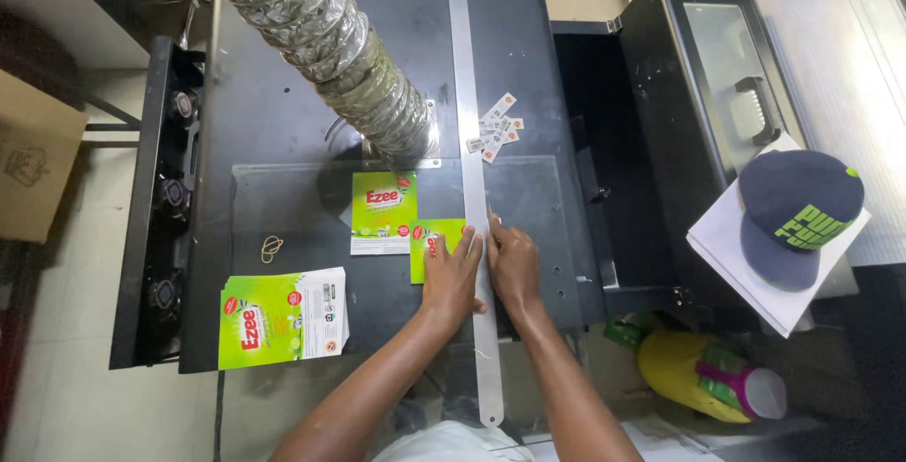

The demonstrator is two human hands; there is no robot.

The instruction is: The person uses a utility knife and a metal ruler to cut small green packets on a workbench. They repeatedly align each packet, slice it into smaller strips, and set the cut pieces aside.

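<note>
On the dark worktop, under the silver ribbed duct, both hands press flat beside a long metal ruler that runs from the far edge to past the near edge. The left hand lies palm down with fingers spread on a small green label, touching the ruler's left edge. The right hand rests with fingers extended and loosely together on the ruler's right side, pinning the strip; neither hand grips anything, and no blade is visible.

The small green label sits just beside a larger green-and-white label, their corners nearly touching. A stack of green printed sheets lies near the front left, with a rubber band between it and the larger label. Several small white tags lie scattered just right of the ruler, farther back.

1 likely risk: the ruler overhangs the near edge, so uneven pressure could pivot it and skew its line across the label. The glossy label may also slide under the palm on the smooth surface. Fingertips lying right against the ruler's edge would be exposed should any cutter run along it. To the right, a navy cap sits on white paper, well apart.
</note>
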